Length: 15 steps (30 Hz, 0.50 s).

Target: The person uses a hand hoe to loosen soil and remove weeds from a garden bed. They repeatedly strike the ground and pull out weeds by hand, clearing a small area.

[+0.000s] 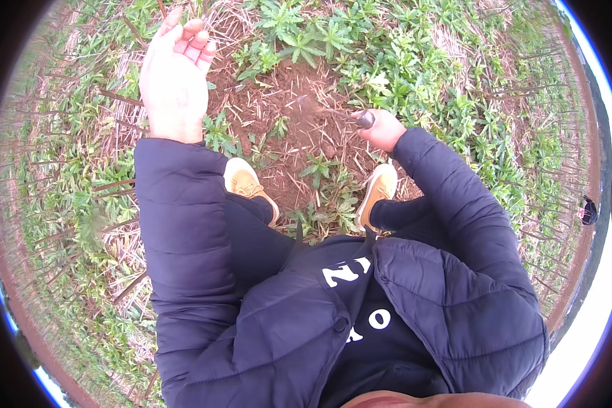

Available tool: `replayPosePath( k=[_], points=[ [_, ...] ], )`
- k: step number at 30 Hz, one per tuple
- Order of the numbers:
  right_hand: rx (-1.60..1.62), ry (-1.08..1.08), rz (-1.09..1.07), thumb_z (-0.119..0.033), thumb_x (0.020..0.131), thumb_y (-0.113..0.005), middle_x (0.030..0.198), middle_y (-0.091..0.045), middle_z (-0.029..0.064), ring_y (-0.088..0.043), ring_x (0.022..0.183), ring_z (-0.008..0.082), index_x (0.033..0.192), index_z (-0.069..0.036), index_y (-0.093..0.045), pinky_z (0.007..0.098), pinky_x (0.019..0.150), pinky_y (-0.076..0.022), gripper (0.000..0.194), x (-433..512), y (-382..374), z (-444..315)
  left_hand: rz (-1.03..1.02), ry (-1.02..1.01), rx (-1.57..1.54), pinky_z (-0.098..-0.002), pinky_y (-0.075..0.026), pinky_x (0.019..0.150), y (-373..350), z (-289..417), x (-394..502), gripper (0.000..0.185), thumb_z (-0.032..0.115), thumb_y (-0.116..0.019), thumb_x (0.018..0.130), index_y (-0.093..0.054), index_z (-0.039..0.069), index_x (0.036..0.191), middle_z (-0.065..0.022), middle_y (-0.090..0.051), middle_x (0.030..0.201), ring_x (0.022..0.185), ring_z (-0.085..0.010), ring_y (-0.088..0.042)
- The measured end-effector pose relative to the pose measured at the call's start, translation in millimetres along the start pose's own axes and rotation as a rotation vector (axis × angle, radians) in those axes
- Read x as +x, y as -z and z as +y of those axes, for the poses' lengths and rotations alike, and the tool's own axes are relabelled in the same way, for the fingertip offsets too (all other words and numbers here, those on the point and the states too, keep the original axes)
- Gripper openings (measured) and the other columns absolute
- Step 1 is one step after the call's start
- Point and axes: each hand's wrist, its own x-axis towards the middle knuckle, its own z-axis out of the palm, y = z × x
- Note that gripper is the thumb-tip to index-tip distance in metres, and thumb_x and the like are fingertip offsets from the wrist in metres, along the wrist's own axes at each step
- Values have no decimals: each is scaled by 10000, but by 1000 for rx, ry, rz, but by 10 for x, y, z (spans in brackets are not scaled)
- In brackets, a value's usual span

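My left hand (178,76) is raised at the upper left, palm up, its fingers apart and a little curled, with nothing in it. On the right, my right hand (382,127) is closed around the dark handle of a hand tool (365,119). The tool's thin shaft points left over bare reddish soil (270,97) strewn with bits of straw. Its far end is blurred, so its shape cannot be told. Leafy green weeds (301,46) grow just beyond the soil patch, and a small weed (319,167) stands between my feet.
My tan shoes, the left (247,181) and the right (380,191), stand apart on the soil. Cut woody stalks (120,97) stick up at the left. Dry straw (132,285) and weeds surround me. A dark object (588,211) lies far right.
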Motion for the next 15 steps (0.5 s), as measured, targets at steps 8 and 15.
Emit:
replayPosePath(
  k=[8, 15],
  points=[
    [81, -6, 135, -189, 772, -608, 889, -659, 171, -638, 826, 287, 1040, -46, -631, 362, 745, -494, 304, 998, -591, -307, 40, 4, -76, -328, -476, 789, 91, -69, 171, 370, 181, -524, 894, -486, 15, 1222, -85, -589, 943, 835, -164, -561],
    [493, -105, 195, -40, 748, -618, 662, -566, 64, -531, 510, 154, 1052, 7, -578, 306, 473, -440, 311, 1947, -642, -426, 71, 86, -46, -319, -470, 776, 82, -176, 287, 382, 202, -541, 887, -488, 18, 1218, -76, -595, 921, 817, -164, -567]
  ],
)
